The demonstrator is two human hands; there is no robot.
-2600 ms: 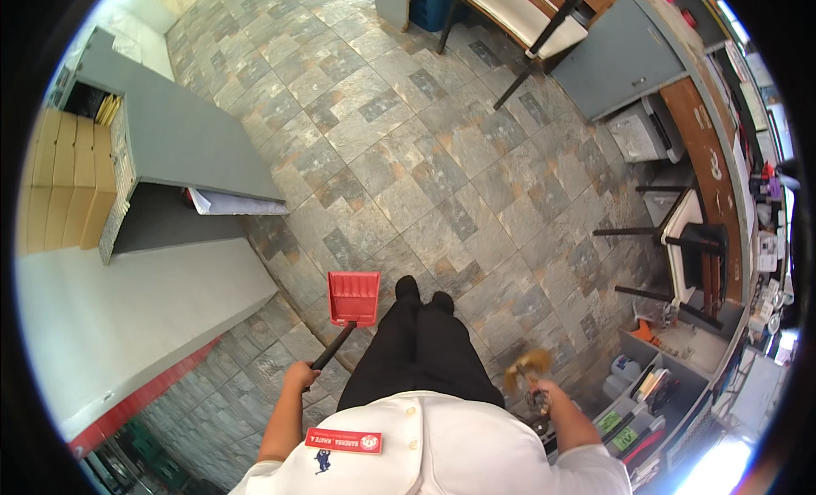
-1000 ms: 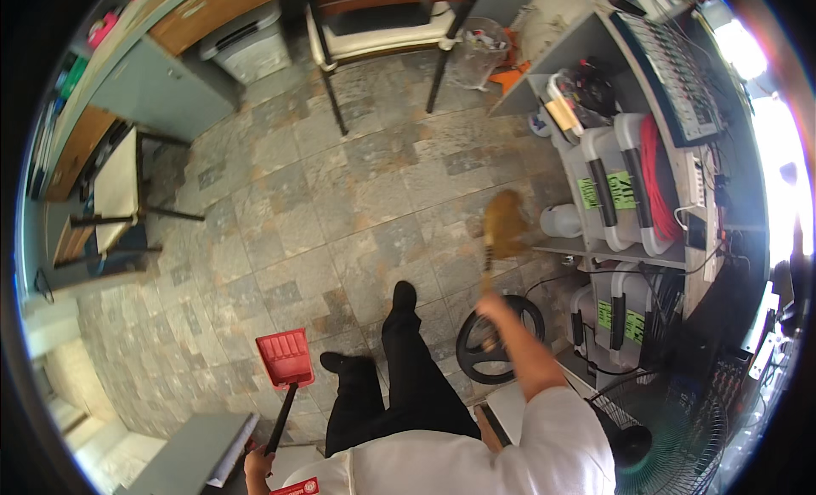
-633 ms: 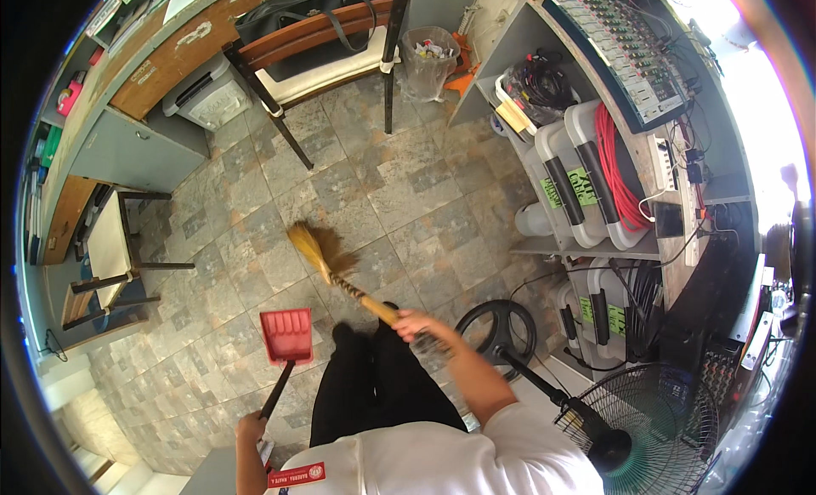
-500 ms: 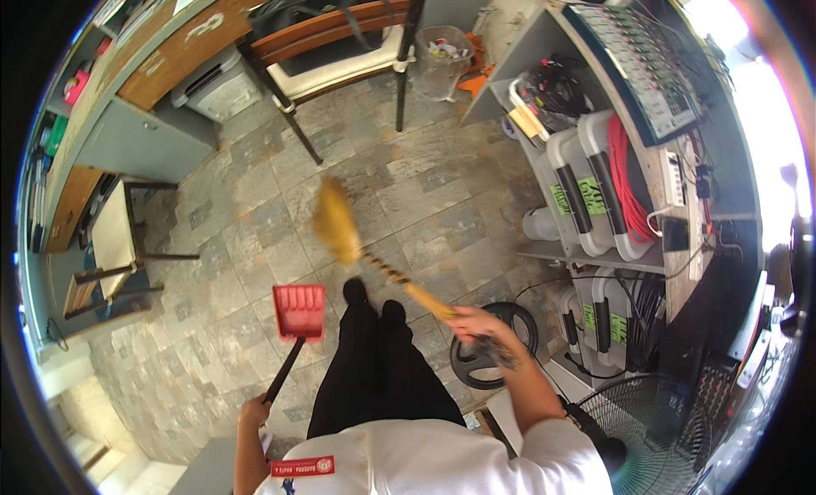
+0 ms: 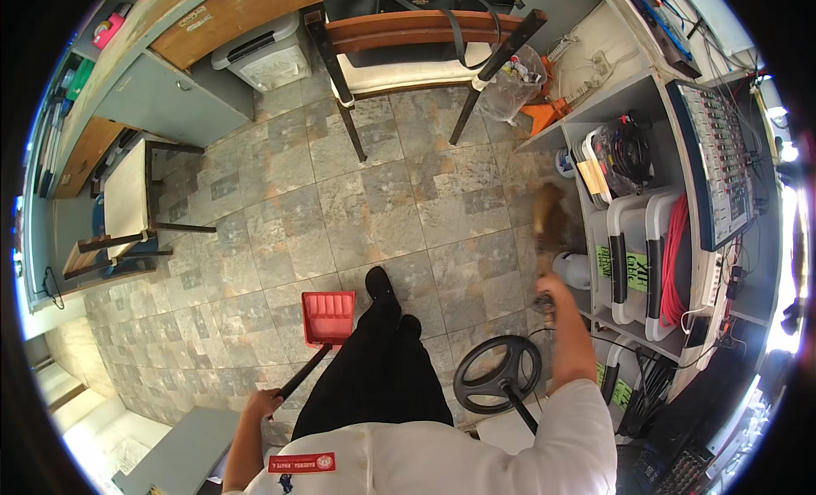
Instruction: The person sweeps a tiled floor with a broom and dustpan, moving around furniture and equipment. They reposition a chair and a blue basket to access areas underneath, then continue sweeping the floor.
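My left hand (image 5: 264, 403) is closed round the black handle of a red dustpan (image 5: 329, 317). The pan's ridged scoop is just left of my black shoes; whether it touches the tiles I cannot tell. Out to the right, my right hand (image 5: 552, 291) grips a broom (image 5: 551, 216) by its handle. The brownish-yellow broom head is smeared by motion, beside the open end of the grey shelf unit (image 5: 586, 121).
A chair (image 5: 425, 36) with a black bag stands ahead, near a clear bag-lined bin (image 5: 514, 82) and an orange metal stand (image 5: 548, 110). Right of my legs is a round black stand base (image 5: 497, 373). Lidded plastic boxes (image 5: 629, 265) fill the shelves; another chair (image 5: 127, 193) is at left.
The broom has swung from the floor ahead of my feet to the right, toward the shelves. My view has shifted, and one foot has stepped ahead. The dustpan remains in my left hand.
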